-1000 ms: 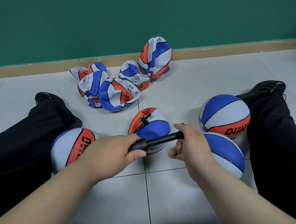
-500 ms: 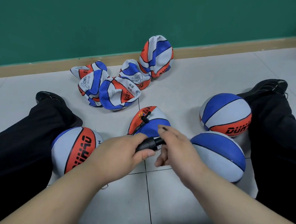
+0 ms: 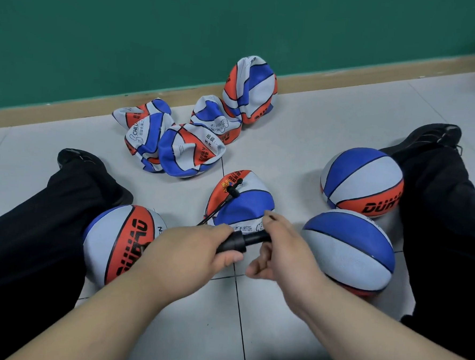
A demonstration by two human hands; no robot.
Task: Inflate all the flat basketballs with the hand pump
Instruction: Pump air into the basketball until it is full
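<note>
a: what has been moved since the earlier frames?

b: a second ago the rod point(image 3: 256, 237) of the pump point(image 3: 232, 243) was drawn far out, and half a second ago it was pushed almost fully in. now a short length of it is exposed again, and the right hand point(image 3: 286, 256) is set a little further from the left hand point(image 3: 193, 251).

a: how are the hands held?

b: the pump's barrel is wrapped by the left hand, with the thumb laid under its flared end. the outer end of the rod is grasped by the right hand, its fingers point(image 3: 256, 270) curled in. the handle itself is hidden inside that grip.

a: where is the ball that is being filled?

b: the half-filled basketball point(image 3: 245, 208) is found on the floor point(image 3: 303, 122) just beyond the hands, between the outstretched legs point(image 3: 33, 223). it is seen as a dome rather than a full round. a thin black hose point(image 3: 218, 208) is run from the pump up to the ball's orange panel.

a: and the others?

b: five flat basketballs point(image 3: 188, 149) are heaped further off, near the baseboard point(image 3: 348, 72) of the green wall point(image 3: 184, 23), and the rightmost one is stood on edge. three round basketballs point(image 3: 361, 182) are also seen: one is lodged against the left leg, and two are placed just beside each other by the right leg.
</note>
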